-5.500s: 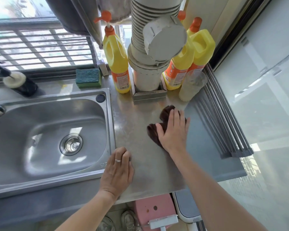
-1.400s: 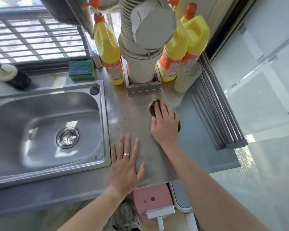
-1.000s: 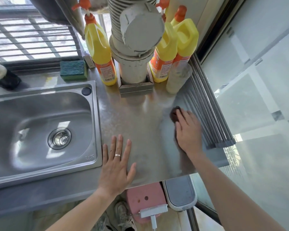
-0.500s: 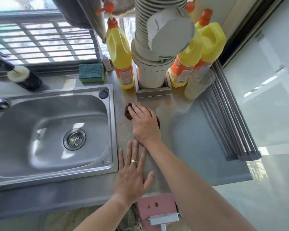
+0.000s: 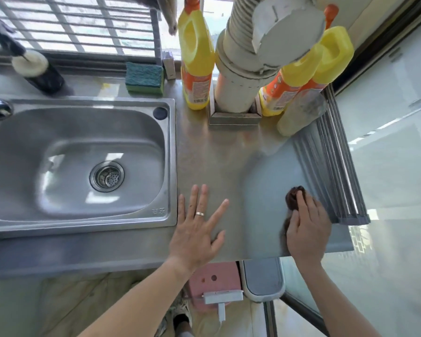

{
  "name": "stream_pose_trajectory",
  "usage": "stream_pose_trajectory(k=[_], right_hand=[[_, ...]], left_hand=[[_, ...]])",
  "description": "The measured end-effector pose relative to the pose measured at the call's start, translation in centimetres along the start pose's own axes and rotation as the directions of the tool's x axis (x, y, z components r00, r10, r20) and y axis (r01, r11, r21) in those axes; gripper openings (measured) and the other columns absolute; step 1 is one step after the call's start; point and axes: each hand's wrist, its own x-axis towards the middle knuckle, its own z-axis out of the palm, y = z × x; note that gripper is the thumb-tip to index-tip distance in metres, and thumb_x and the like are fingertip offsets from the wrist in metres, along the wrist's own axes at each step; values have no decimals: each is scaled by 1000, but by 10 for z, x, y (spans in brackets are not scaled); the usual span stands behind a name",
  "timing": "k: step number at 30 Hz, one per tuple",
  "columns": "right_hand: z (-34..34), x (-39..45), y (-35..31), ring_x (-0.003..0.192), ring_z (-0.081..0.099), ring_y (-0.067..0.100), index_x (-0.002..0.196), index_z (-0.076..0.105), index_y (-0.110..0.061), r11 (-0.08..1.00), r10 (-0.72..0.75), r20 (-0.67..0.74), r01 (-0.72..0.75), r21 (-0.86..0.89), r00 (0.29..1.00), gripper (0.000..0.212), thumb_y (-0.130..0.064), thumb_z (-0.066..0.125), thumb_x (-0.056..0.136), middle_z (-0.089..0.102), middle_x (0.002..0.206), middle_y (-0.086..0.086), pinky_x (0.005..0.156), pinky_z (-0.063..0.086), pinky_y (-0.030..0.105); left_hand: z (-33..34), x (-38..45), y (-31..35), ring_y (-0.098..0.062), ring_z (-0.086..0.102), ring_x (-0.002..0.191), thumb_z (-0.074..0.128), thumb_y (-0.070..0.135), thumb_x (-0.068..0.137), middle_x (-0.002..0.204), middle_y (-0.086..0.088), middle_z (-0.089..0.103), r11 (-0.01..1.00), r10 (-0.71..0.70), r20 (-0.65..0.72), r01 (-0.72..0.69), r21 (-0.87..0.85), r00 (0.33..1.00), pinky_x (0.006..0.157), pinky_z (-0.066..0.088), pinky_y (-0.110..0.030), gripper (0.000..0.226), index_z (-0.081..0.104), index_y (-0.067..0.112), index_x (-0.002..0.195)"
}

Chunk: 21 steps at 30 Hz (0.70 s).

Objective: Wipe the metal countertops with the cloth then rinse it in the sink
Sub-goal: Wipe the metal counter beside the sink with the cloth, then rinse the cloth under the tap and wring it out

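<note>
Wiping under way: right hand (image 5: 306, 227) pressing dark cloth (image 5: 293, 197) onto metal bench (image 5: 229, 161) near front right corner, beside ridged rack (image 5: 331, 171). Left hand (image 5: 197, 227) flat, fingers spread. Sink (image 5: 78, 161) dry-looking; rinsing not yet done.

One head-worn wide-angle view looks steeply down, close over the countertop (image 5: 219, 152) and sink (image 5: 22, 132).

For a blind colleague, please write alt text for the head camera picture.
A person's right hand presses a dark cloth onto a metal countertop beside a roll-up rack, while the left hand rests flat near an empty sink.
</note>
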Motion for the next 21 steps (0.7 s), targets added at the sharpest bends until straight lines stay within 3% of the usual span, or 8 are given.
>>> stream_pose_trajectory(k=[2, 8, 12, 14, 17, 19, 21], right_hand=[[6, -9, -28, 139, 46, 33, 149, 49, -9, 1000, 26, 14, -26, -11, 1000, 50, -21, 41, 101, 53, 152, 8, 113, 38, 50], [15, -28, -88, 143, 44, 25, 152, 46, -17, 993, -119, 112, 118, 16, 987, 52, -24, 43, 101, 49, 155, 2, 114, 38, 45], [15, -37, -126, 136, 51, 22, 146, 54, -22, 989, -143, 155, 137, 53, 978, 49, -24, 44, 98, 54, 152, -3, 107, 41, 43], [13, -44, -150, 125, 57, 26, 138, 62, -22, 992, -105, 163, 91, 91, 981, 46, -23, 46, 95, 61, 144, -2, 97, 45, 45], [12, -53, -191, 105, 63, 32, 120, 70, -18, 954, -114, 122, 74, 292, 986, 32, -18, 48, 96, 70, 122, 2, 90, 51, 42], [-9, -52, -234, 101, 65, 23, 115, 70, -22, 837, -40, 226, -91, 540, 973, 27, -15, 48, 102, 71, 112, -5, 90, 47, 27], [-28, -50, -281, 97, 65, 12, 111, 70, -30, 701, 25, 431, -323, 635, 902, 24, -16, 51, 103, 72, 106, -11, 81, 43, 13]], left_hand=[[-1, -1, 0, -39, -11, 157, 44, 53, 94, 170, -18, -10, 1000, 6, 9, -6, -4, 1000, 123, 9, -66, 75, 15, 39, 161], [-3, -8, -6, -39, -8, 157, 40, 48, 100, 171, -17, -6, 997, 61, 5, -61, -43, 998, 124, 10, -63, 68, 16, 34, 162], [-7, -58, -25, -31, 1, 159, 42, 38, 105, 172, -10, 0, 983, 182, 3, -182, -15, 983, 125, 10, -47, 68, 11, 23, 164], [-9, -94, -43, -28, 11, 158, 50, 34, 101, 171, -7, 13, 964, 265, 23, -265, 1, 964, 125, 13, -45, 67, 24, 22, 161], [-22, -135, -82, -20, 38, 150, 64, 29, 85, 157, 0, 48, 930, 369, 50, -368, -26, 928, 115, 39, -39, 49, 61, 27, 135], [-40, -151, -113, -16, 53, 138, 71, 24, 76, 140, 4, 62, 936, 346, -1, -345, -66, 938, 108, 47, -33, 42, 69, 28, 117], [-60, -160, -146, -15, 59, 128, 73, 18, 71, 130, 4, 66, 957, 267, -73, -273, -99, 961, 105, 49, -30, 39, 71, 26, 109]])
